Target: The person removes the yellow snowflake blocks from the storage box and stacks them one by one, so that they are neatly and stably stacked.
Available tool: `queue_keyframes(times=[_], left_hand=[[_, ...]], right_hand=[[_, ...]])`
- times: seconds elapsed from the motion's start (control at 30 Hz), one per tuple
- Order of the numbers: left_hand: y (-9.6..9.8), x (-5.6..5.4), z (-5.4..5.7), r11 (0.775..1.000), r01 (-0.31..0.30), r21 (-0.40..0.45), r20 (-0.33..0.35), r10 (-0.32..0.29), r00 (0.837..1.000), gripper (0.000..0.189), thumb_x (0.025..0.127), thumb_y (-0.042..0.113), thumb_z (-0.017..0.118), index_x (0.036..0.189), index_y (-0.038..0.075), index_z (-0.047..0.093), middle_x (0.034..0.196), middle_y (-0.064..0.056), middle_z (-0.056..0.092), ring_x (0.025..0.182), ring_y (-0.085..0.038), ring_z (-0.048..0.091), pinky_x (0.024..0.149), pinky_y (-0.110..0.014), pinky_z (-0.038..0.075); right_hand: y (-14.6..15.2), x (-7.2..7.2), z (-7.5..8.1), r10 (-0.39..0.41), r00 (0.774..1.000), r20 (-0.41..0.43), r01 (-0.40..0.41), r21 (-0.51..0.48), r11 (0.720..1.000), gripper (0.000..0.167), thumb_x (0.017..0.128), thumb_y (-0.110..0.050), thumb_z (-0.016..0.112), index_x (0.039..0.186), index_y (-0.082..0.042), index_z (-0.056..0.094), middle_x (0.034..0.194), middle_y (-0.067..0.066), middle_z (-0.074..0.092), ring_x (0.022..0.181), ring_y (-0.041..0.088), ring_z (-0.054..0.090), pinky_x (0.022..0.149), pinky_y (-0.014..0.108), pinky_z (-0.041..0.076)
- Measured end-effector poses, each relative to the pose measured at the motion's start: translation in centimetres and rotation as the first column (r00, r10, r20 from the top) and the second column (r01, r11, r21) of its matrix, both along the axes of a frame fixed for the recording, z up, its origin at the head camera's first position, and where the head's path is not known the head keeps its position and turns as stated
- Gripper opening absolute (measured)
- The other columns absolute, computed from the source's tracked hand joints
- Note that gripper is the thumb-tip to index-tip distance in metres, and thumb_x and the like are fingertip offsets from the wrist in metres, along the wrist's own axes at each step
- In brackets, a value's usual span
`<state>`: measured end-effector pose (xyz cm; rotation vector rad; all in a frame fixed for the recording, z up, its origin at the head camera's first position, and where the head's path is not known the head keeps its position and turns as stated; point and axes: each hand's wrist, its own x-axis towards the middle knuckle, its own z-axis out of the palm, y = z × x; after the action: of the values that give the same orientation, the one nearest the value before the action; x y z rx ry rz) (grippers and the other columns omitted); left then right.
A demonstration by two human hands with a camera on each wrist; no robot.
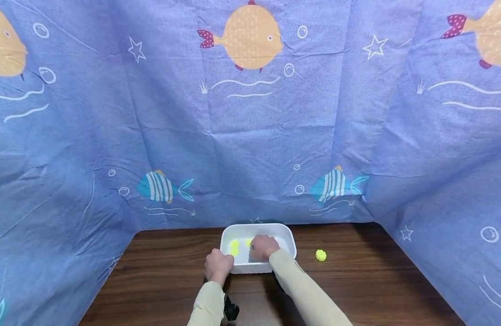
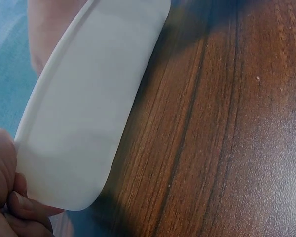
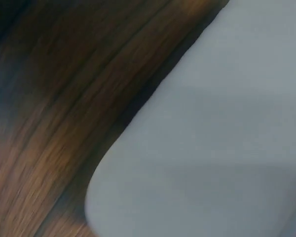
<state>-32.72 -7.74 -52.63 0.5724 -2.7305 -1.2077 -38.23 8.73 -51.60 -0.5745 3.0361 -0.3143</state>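
A white rectangular tub [image 1: 254, 268] stands on the wooden table, with several bright yellow pieces [image 1: 233, 247] on its floor at the left. My left hand [image 1: 219, 265] grips the near left corner of the tub. In the left wrist view, the thumb and curled fingers [image 2: 22, 205] pinch that corner's rim. My right hand [image 1: 264, 247] reaches down into the middle of the tub, knuckles up. Another yellow piece [image 1: 248, 243] shows right beside its fingers, whose tips are hidden; I cannot tell whether they hold anything. The right wrist view shows mostly the tub's outer wall [image 3: 212, 148].
A bumpy yellow ball [image 1: 321, 255] lies on the brown wooden table [image 1: 373, 280] to the right of the tub. Behind the table and along both sides hangs a blue curtain [image 1: 250, 149] printed with fish. A black wrist camera [image 1: 231, 310] sits under the left forearm.
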Motion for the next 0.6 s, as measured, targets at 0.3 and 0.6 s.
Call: queue_keyframes(times=[0.3, 0.6], left_hand=[[0.2, 0.0, 0.0, 1.000, -0.011, -0.003, 0.004, 0.011, 1.000, 0.029, 0.079, 0.012, 0.060, 0.097, -0.009, 0.066, 0.084, -0.021, 0.066, 0.073, -0.031, 0.061, 0.066, -0.050, 0.051], [0.1, 0.0, -0.2, 1.000, -0.011, -0.012, 0.001, 0.011, 1.000, 0.027, 0.078, 0.013, 0.060, 0.095, -0.007, 0.065, 0.081, -0.019, 0.065, 0.071, -0.031, 0.060, 0.065, -0.049, 0.050]], right_hand=[[2.2, -0.1, -0.2, -0.173, 0.974, -0.149, 0.171, -0.027, 0.985, 0.016, 0.079, -0.023, 0.074, 0.066, -0.014, 0.071, 0.062, -0.002, 0.064, 0.057, 0.016, 0.057, 0.059, 0.038, 0.050], [1.5, 0.0, -0.6, -0.172, 0.968, -0.181, 0.188, 0.075, 0.979, 0.012, 0.080, -0.023, 0.075, 0.092, -0.021, 0.078, 0.092, 0.003, 0.075, 0.088, 0.025, 0.069, 0.087, 0.051, 0.047]])
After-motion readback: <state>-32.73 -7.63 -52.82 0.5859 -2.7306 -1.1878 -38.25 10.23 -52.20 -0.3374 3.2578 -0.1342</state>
